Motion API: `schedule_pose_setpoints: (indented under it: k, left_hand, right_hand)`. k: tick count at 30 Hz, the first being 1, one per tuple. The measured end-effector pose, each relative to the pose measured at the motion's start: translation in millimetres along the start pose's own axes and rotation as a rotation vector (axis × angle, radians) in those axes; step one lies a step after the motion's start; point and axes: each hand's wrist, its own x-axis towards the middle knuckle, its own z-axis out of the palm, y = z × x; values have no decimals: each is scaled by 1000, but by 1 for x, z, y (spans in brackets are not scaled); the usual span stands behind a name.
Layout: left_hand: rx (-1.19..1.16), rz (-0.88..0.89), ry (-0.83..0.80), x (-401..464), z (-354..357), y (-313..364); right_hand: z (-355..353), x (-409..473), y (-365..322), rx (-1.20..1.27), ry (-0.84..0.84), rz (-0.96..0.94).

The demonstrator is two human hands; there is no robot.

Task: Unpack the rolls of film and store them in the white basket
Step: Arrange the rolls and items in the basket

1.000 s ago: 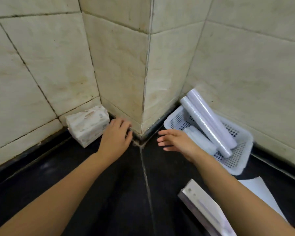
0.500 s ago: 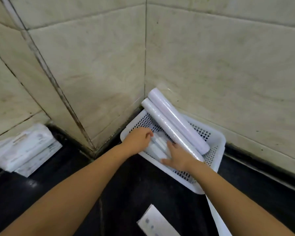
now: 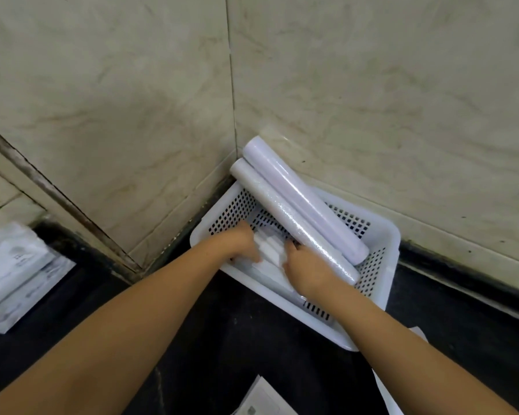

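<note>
Because the white basket (image 3: 382, 235) sits jammed into the corner where the tiled walls (image 3: 372, 85) meet, the two long rolls of film (image 3: 303, 202) are too long to lie flat, so they slant across it with their far ends propped above the rim against the wall. I have my left hand (image 3: 241, 242) and right hand (image 3: 307, 268) down in its near side on the smaller white rolls (image 3: 270, 247), probably nudging them together to make room; both look loosely curled, though I cannot tell whether either actually grips one.
</note>
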Motion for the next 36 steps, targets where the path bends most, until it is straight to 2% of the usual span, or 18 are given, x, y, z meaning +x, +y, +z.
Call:
schedule_pose_setpoints:
  k: [5, 11, 16, 20, 22, 25, 28, 31, 36]
  left_hand:
    - [64, -46, -94, 4, 7, 11]
    - [-9, -45, -123, 1, 2, -7]
    - [-133, 22, -47, -2, 3, -13]
    - [-497, 116, -100, -4, 2, -16]
    - [-623, 159, -126, -4, 4, -19]
    - [-567, 208, -67, 0, 6, -20]
    - [-528, 253, -78, 1, 6, -19]
    - [-482, 276, -78, 0, 5, -20]
    - [-424, 406, 54, -17, -16, -33]
  right_hand:
    - [-10, 6, -3, 86, -68, 65]
    - [-28, 3, 17, 456, -265, 160]
    - [-28, -5, 22, 644, -224, 112]
    - [-31, -10, 20, 676, -271, 22]
    - [-31, -10, 15, 585, -290, -10]
    - [-25, -8, 14, 402, -158, 29]
    - [-22, -8, 15, 415, -49, 53]
    - [-21, -7, 17, 397, -21, 34]
    - [-17, -2, 15, 346, -67, 21]
